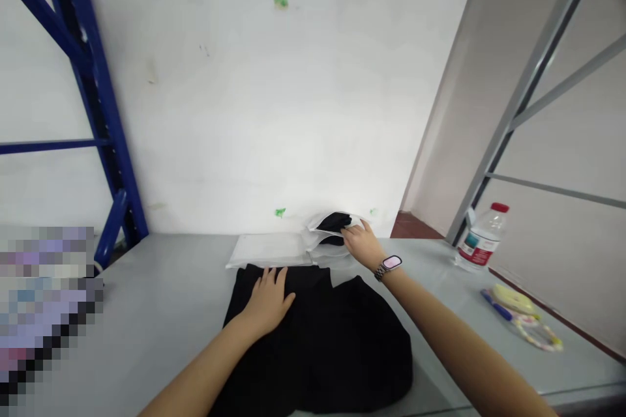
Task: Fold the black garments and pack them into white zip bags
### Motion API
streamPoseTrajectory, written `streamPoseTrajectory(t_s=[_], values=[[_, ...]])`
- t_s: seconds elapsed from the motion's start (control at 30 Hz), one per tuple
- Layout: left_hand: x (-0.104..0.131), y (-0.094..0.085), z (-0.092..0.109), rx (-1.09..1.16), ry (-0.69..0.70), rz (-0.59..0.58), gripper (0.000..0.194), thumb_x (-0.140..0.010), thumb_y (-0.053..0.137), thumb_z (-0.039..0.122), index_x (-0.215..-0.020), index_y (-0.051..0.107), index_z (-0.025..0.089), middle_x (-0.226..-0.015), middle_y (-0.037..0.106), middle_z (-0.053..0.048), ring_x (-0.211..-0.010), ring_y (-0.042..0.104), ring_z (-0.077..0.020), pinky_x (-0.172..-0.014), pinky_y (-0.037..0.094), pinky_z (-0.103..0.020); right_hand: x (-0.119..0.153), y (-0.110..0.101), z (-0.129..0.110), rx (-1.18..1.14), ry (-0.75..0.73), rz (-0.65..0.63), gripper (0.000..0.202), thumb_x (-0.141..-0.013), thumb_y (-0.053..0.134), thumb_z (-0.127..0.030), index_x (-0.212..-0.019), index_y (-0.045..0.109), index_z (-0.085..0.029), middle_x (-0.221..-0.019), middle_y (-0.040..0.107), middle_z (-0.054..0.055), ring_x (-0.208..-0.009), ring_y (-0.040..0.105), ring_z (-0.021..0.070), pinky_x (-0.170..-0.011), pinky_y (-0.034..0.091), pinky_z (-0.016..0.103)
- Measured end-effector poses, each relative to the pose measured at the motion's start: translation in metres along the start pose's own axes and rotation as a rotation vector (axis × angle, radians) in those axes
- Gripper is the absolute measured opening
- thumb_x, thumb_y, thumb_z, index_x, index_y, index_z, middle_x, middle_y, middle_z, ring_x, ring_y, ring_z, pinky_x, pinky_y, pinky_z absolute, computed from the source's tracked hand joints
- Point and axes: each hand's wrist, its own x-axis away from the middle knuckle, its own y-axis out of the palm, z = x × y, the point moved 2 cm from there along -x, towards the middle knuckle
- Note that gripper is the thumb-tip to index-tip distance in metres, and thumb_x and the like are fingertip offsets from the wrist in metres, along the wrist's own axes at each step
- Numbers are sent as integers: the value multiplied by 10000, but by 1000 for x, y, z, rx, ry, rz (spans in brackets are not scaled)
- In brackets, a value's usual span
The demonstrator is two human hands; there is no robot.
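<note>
A black garment (342,345) is spread on the grey table in front of me, its exact kind unclear. My left hand (267,303) rests on its upper left part, fingers outstretched. Beyond it, a white translucent plastic bag (359,216) lies on a small stack, with black cloth (334,222) showing in its open mouth. My right hand (362,244), with a watch (391,263) on the wrist, is closed at the right side of that mouth, seemingly gripping the bag's edge; some fingertips are hidden. Just left of the stack lies a flat white packet (268,250).
On the grey table (161,326), a red-capped bottle (482,238) stands at the right, near a yellow item (512,298), a blue pen-like object (496,305) and a beaded loop (538,333). A white wall (254,111) rises behind. Blue rack posts (112,111) stand at the left, above a pixelated area.
</note>
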Motion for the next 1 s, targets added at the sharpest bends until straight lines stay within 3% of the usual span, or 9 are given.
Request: streamPoseTrajectory(t_s=[0.1,0.17,0.33,0.57,0.8,1.0], values=[[0,0,-1,-13,0,-13,642,-858,373,401,-1409,277,86,-1458,299,-206,-1368,158,-359,-1072,223,-481,-3,5,-4,39,-64,-38,332,-924,363,-230,-1148,590,-138,-1014,664,125,-969,579,237,-940,367,374],[1,0,0,-17,-2,-21,643,-862,364,408,-1412,271,90,-1464,291,-199,-1370,152,-356,-1077,216,-476,-3,10,-7,64,-100,-65,327,-917,379,-226,-1166,584,-168,-1021,664,107,-967,585,231,-860,422,333],[1,-3,3,-18,-6,-37,648,-863,360,409,-1415,262,84,-1467,284,-200,-1372,145,-357,-1081,204,-473,-9,20,-7,138,-87,-99,377,-880,377,-112,-1202,554,-193,-1085,643,104,-959,600,227,-795,447,313],[-2,4,-3,-49,14,-18,636,-867,349,413,-1410,276,91,-1463,287,-207,-1369,164,-353,-1073,222,-476,-17,24,12,214,22,-105,380,-846,369,-46,-1128,589,-174,-916,678,108,-760,642,217,-613,445,288],[-6,9,-7,-81,31,28,610,-866,349,406,-1392,320,99,-1447,319,-210,-1361,192,-360,-1058,240,-485,5,19,3,286,-105,-1,334,-895,362,-109,-1209,476,-117,-1025,603,136,-949,546,246,-769,423,345],[-12,15,-12,-112,48,44,609,-866,342,410,-1382,339,87,-1430,344,-219,-1352,212,-375,-1051,249,-491,19,7,-3,315,-266,36,227,-908,351,-105,-1024,546,-124,-1002,572,119,-897,496,230,-796,384,359]])
